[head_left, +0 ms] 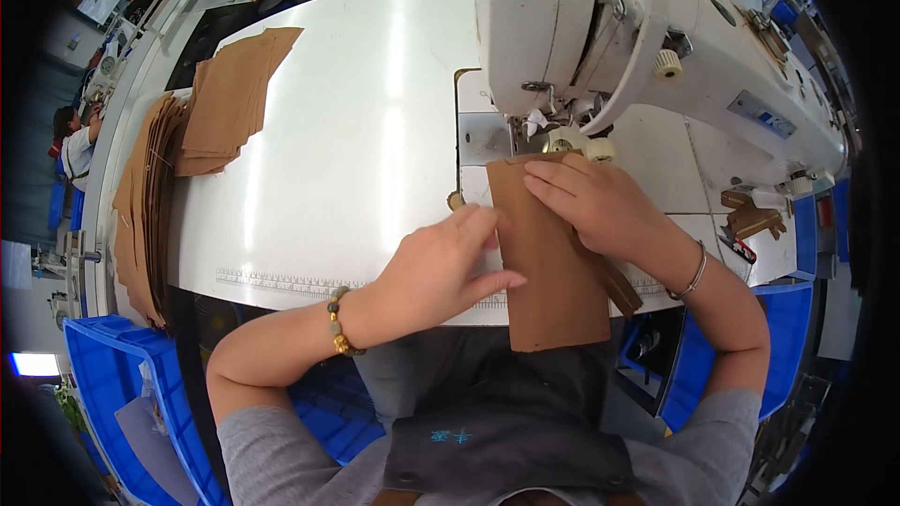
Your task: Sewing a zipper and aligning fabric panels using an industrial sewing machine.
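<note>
A long brown piece of cloth-like material (553, 272) lies below the needle area of a white sewing machine (534, 28), its near end hanging past the table edge. My right hand (591, 201) rests on its upper part, fingers stretched out flat; the thumb is hidden. A narrow folded brown strip (619, 286) sticks out under that hand's side. At the piece's left edge is my left hand (445, 267), thumb apart from the bent fingers, with the thumb tip over the piece. Nothing shows gripped in the left hand.
Brown cut pieces (230, 98) lie at the table's far left, beside a thick hanging stack (145, 211). Blue crates (122, 347) stand below left and right. Small brown scraps (753, 218) and a red-and-black tool (738, 245) lie at right. A ruler strip (281, 279) runs along the near edge.
</note>
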{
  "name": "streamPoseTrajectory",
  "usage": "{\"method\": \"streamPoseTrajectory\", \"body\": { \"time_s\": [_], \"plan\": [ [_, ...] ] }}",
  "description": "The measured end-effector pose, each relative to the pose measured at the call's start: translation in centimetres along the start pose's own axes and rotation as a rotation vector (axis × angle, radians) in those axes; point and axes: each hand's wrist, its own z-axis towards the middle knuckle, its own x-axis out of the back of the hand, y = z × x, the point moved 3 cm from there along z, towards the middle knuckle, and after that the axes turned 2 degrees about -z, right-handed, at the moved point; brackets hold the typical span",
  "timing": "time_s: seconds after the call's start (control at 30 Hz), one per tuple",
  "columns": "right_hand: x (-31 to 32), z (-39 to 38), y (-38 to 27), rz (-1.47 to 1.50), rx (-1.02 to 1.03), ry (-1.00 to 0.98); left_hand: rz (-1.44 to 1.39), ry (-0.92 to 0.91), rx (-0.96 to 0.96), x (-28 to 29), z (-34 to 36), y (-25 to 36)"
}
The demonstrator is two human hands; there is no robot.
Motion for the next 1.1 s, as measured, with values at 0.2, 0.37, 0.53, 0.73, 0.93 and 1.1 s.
{"method": "streamPoseTrajectory", "body": {
  "time_s": [0.2,0.37,0.53,0.73,0.93,1.1],
  "plan": [
    [-1.3,0.2,-0.3,-0.004,-0.121,0.034,-0.676,0.069,0.38,2.3,4.5,-3.0],
    [-1.4,0.0,-0.7,-0.04,-0.162,0.064,-0.738,-0.41,0.464,2.5,4.7,-3.7],
    [-1.4,0.2,-0.7,-0.054,-0.165,0.026,0.05,0.087,-0.014,1.6,3.8,-2.3],
    [-1.2,0.5,-0.9,0.006,-0.163,0.063,0.397,0.213,-0.264,0.4,3.7,-1.8],
    [-1.1,0.5,-0.7,-0.058,-0.15,0.035,0.541,0.217,-0.282,-0.4,3.8,-1.9],
    [-1.5,0.7,-0.2,-0.114,-0.115,0.141,0.577,0.173,-0.265,-0.4,3.7,-1.9]
  ]
}}
